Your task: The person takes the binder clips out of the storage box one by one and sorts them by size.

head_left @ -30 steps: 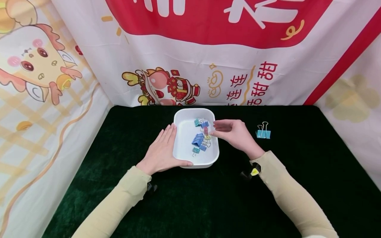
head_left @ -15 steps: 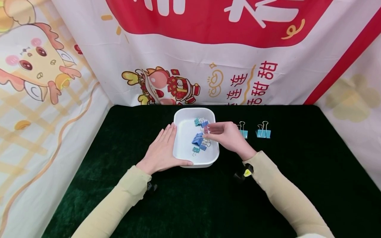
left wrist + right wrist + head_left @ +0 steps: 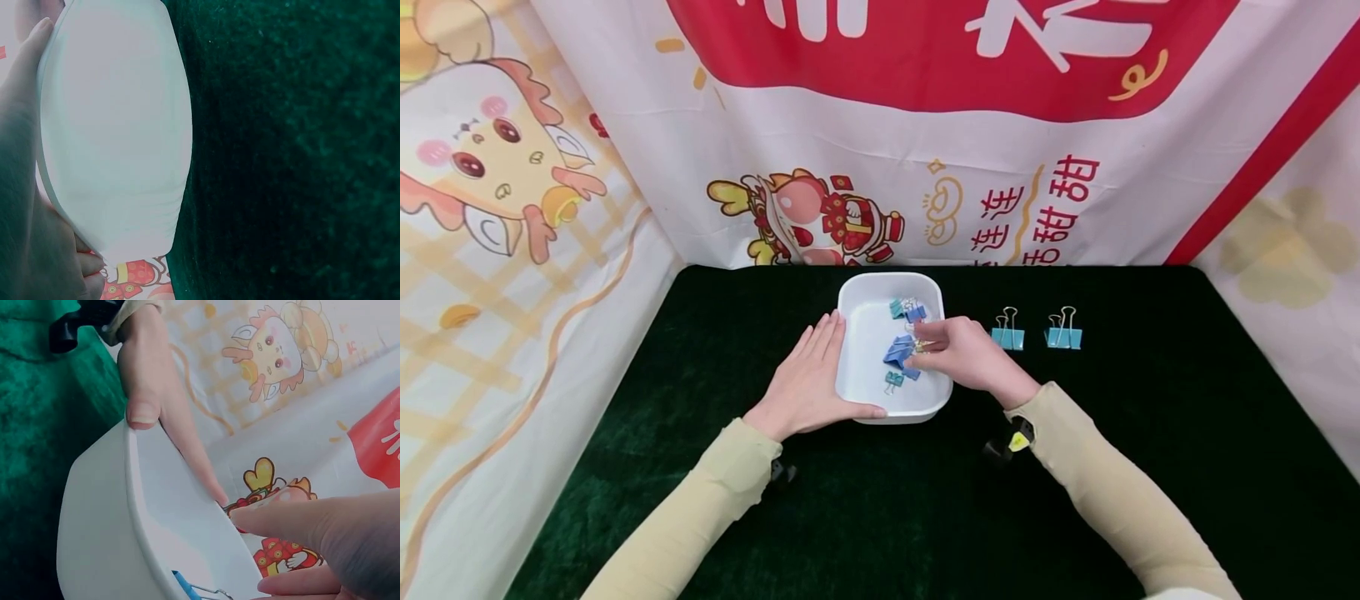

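W/ the head cam we look fwd & down from up high, far back enough to see the L hand (image 3: 808,383), the R hand (image 3: 966,354), the white tub (image 3: 863,358), the green cloth (image 3: 880,517) & the back wall cloth (image 3: 880,137). The L wrist cam is v. close: we look from low down at the tub's outside, tipped sideways. The R wrist cam is close too, also tipped. There we look across the tub's rim to the L hand & a cartoon pal (image 3: 512,158) on the side wall. The head & R wrist cams share that pal; all 3 share the tub.
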The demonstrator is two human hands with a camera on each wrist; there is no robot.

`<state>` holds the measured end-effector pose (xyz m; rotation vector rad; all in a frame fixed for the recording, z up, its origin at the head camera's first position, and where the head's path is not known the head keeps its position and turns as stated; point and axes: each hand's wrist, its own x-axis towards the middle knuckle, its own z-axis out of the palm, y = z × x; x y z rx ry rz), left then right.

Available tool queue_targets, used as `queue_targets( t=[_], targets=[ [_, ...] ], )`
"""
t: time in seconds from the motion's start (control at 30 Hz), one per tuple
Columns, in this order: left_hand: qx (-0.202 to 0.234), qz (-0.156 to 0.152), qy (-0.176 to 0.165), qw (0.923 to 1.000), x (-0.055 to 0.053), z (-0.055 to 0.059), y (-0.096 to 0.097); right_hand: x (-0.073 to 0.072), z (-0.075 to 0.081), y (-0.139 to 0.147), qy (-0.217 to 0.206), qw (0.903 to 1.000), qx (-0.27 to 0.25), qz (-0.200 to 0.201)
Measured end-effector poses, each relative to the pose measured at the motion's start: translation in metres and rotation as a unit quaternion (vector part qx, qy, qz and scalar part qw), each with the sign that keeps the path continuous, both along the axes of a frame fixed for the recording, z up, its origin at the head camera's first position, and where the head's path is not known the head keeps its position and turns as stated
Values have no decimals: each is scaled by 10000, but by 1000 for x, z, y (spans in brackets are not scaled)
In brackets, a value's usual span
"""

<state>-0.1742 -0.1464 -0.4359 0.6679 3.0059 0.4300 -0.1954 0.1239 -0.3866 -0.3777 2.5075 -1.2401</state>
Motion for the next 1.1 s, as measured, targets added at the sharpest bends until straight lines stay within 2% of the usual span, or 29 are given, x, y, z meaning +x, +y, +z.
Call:
queue_targets(
  t=[0.3, 0.53, 0.7, 0.97, 1.1],
  targets=[
    [-1, -12, 51, 10000, 0, 0, 0, -4, -6, -9, 74, 9999, -107, 79],
    [-32, -9, -24, 10000, 0, -1, 0, -12, -10, -19, -117, 9998, -158, -100],
    [-8, 1, -5, 10000, 0, 0, 0, -20, -12, -25, -99, 9994, -238, -225],
    [62, -12, 57, 10000, 0, -1, 0, -30, -18, -42, -274, 9987, -424, 99],
    [47, -47, 63, 10000, -1, -1, -1, -34, -21, -47, -323, 9992, -241, -4]
  ],
)
